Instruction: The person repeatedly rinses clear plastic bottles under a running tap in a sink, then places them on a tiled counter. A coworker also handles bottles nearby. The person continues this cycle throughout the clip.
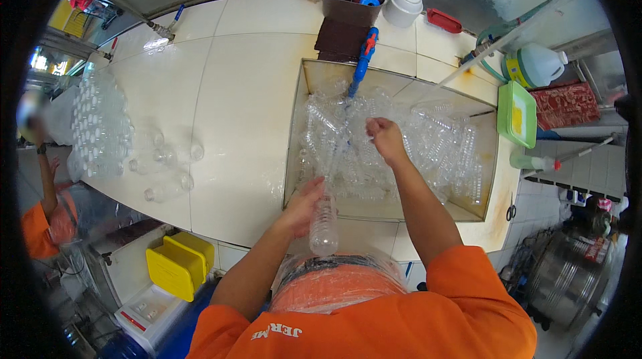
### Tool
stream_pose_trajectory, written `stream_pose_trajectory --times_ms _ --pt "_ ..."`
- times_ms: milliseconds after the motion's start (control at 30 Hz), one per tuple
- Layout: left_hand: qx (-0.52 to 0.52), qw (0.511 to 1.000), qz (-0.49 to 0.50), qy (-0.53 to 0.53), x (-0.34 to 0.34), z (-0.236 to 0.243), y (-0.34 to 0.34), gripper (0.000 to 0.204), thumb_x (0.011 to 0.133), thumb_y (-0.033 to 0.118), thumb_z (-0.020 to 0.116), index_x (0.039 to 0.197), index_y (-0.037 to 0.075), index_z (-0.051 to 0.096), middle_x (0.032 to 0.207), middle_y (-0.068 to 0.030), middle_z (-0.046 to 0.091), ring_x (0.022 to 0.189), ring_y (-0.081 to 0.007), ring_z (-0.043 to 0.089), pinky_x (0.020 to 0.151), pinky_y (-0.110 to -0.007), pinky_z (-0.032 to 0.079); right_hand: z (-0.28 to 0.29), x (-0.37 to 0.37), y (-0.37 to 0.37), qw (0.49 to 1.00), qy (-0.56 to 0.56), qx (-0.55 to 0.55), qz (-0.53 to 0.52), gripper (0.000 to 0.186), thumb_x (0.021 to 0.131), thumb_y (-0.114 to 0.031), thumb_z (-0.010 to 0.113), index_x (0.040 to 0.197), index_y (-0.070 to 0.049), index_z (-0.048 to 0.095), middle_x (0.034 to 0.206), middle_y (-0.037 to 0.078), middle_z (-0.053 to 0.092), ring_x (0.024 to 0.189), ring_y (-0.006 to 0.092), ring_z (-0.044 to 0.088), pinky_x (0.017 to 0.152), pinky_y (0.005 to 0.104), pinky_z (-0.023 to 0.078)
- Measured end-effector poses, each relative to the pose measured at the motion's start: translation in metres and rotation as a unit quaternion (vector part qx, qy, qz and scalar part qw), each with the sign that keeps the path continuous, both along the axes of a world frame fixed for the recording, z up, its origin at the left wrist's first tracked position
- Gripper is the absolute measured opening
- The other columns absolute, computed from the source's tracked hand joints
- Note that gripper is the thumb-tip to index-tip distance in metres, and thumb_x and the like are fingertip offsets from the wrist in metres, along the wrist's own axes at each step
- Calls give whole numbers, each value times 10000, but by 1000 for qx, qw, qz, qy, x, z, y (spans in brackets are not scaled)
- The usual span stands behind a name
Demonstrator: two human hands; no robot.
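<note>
- The left hand (302, 209) holds a clear bottle (324, 230) around its far end, probably the easier part to grip.
- Beyond it, the right hand (385, 138) has bent fingers; whether it holds something, one cannot tell.
- Around this hand, other bottles (463, 151) lie in the sink (368, 210), whose walls seem to keep them together.

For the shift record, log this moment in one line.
left hand: holds bottle | right hand: over basin, grip unclear | basin: piled clear bottles | counter: loose bottles at left
</note>
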State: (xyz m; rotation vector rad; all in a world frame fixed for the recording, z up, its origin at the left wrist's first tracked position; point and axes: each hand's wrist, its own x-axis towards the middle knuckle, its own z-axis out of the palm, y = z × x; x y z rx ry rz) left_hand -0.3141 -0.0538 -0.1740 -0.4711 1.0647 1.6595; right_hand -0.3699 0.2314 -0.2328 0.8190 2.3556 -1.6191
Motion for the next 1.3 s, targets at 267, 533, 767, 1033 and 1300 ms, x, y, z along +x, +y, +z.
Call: stream_pose_trajectory --times_ms 267,533,767,1033,1300 --pt "58 986 50 -145 9 26 -26 622 1021 451 521 1530 164 307 1138 -157 642 984 -280 662 858 -416 556 -103 8 -12 960 -188 77 195 811 822 -365 729 1468 7 411 1209 287 638 788 361 697 798 438 560" --pt "-174 945 167 220 -10 86 -117 590 1061 457 410 1546 137 303 1202 -100 627 1008 -206 627 840 -368 534 8 11 83 977 116 175 -23 781 746 -151 813 1398 21 419 1113 194 662 919 286 662 831 404 534" --pt "-529 523 112 658 -68 97 -178 505 905 111 707 1347 -16 498 1312 -180 578 1130 -325 601 919 -386 513 186 -15 110 924 226 307 -28 571 762 -110 803 1245 16 526 1140 213 668 1024 310 687 859 392 541" --pt "-600 363 106 705 -57 95 -157 514 881 171 737 1322 9 527 1257 -163 584 1060 -285 602 880 -403 511 147 28 33 984 160 -42 -59 358 850 -147 748 1130 -14 569 1016 106 670 859 179 633 732 349 542" --pt "11 995 58 80 -21 18 -31 604 1023 394 537 1541 244 264 1177 -116 634 926 -255 651 772 -394 558 55 43 -36 968 -63 -231 70 407 918 -259 655 1217 13 613 1026 135 697 857 249 689 810 377 553"
